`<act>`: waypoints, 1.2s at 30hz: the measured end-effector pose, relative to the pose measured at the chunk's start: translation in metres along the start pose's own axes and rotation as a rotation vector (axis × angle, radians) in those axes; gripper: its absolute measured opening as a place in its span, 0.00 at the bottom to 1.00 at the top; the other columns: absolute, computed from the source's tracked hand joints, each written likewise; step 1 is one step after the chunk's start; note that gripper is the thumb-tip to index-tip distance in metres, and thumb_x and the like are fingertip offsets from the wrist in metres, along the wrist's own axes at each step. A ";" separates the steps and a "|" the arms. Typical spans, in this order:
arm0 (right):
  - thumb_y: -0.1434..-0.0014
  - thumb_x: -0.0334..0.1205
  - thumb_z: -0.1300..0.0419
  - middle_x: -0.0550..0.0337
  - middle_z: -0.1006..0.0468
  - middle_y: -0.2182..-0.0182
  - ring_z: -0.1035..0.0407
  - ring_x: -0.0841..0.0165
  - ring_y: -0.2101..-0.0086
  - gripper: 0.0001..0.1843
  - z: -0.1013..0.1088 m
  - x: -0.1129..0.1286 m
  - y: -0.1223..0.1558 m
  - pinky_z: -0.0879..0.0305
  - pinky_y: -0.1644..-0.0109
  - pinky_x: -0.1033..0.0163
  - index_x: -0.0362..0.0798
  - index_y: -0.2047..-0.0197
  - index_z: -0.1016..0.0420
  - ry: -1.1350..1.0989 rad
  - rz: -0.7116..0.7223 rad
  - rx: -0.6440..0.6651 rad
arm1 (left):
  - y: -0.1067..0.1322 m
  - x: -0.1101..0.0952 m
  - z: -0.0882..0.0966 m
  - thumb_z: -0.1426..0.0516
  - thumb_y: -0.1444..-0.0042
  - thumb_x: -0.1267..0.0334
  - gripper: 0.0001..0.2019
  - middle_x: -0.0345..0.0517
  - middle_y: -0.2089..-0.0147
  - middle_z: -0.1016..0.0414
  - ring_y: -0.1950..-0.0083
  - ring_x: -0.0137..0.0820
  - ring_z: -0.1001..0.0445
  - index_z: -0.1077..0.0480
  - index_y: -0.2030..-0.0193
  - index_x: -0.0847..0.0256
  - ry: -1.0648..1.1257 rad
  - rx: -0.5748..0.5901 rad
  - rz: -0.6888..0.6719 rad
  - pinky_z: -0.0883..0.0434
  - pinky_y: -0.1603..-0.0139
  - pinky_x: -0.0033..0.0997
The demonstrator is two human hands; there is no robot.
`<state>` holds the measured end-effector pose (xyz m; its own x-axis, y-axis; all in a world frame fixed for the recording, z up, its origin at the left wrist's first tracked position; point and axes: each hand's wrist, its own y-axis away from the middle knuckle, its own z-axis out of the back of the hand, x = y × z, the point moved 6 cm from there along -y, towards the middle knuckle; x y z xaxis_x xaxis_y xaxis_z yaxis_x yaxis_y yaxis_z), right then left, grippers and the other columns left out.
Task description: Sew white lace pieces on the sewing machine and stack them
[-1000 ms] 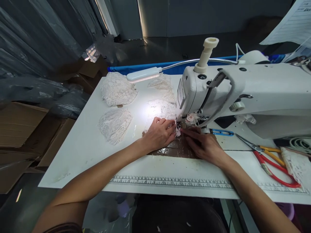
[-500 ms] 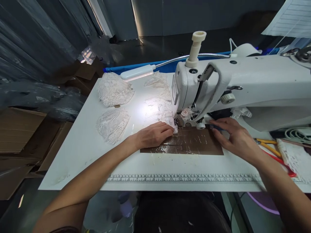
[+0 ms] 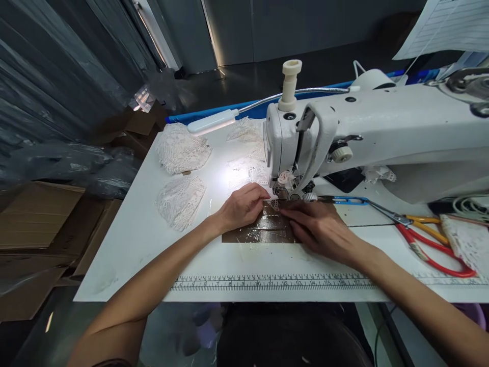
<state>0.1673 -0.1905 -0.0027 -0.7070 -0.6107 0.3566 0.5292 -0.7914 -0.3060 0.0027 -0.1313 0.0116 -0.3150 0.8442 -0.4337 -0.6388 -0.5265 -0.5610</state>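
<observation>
My left hand [image 3: 246, 206] has thumb and fingertips closed on the edge of a white lace piece [image 3: 273, 204], just in front of the sewing machine's needle area. From the right, my right hand [image 3: 323, 227] reaches in low over a brown taped plate [image 3: 267, 224]. Its index finger stretches to the lace edge, while the thumb stays apart below. More lace [image 3: 248, 171] lies flat under the lamp light, left of the white sewing machine [image 3: 367, 122]. A pinkish fabric rose [image 3: 284, 177] sits by the presser area. Blue thread snips [image 3: 347, 200] lie right of my right hand.
Two lace bundles, one at the back [image 3: 183, 148] and one nearer [image 3: 181, 203], lie on the left of the table. Scissors with red handles [image 3: 435, 250] and a yellow-handled tool [image 3: 428, 227] are at right. A ruler strip [image 3: 275, 282] runs along the front edge. Cardboard boxes [image 3: 42, 214] stand left.
My right hand has left the blue snips and moved left to the lace by my left hand. The snips now lie uncovered. The view has shifted slightly right.
</observation>
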 end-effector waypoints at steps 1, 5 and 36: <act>0.35 0.37 0.50 0.45 0.28 0.54 0.32 0.57 0.55 0.20 -0.005 0.002 -0.005 0.32 0.50 0.49 0.46 0.41 0.30 0.003 0.002 0.012 | 0.000 0.000 0.000 0.48 0.40 0.74 0.07 0.47 0.61 0.26 0.59 0.29 0.25 0.31 0.58 0.64 -0.005 -0.008 0.008 0.23 0.59 0.32; 0.35 0.38 0.51 0.43 0.30 0.56 0.33 0.59 0.60 0.22 -0.018 -0.001 -0.015 0.30 0.54 0.48 0.44 0.39 0.33 0.038 -0.016 0.045 | 0.000 -0.001 -0.003 0.46 0.40 0.71 0.03 0.46 0.63 0.27 0.61 0.29 0.26 0.33 0.61 0.63 -0.040 0.004 0.012 0.25 0.61 0.30; 0.34 0.44 0.52 0.41 0.28 0.52 0.31 0.49 0.54 0.19 0.045 -0.088 0.055 0.34 0.52 0.45 0.45 0.53 0.24 0.349 -0.263 -0.044 | 0.009 -0.010 -0.016 0.47 0.38 0.75 0.08 0.49 0.53 0.23 0.57 0.31 0.27 0.28 0.60 0.62 -0.235 0.261 -0.300 0.28 0.58 0.32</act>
<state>0.2799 -0.1809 -0.0111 -0.9353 -0.3363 0.1102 0.2944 -0.9122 -0.2848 0.0112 -0.1464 0.0000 -0.2207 0.9711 -0.0907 -0.8718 -0.2381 -0.4281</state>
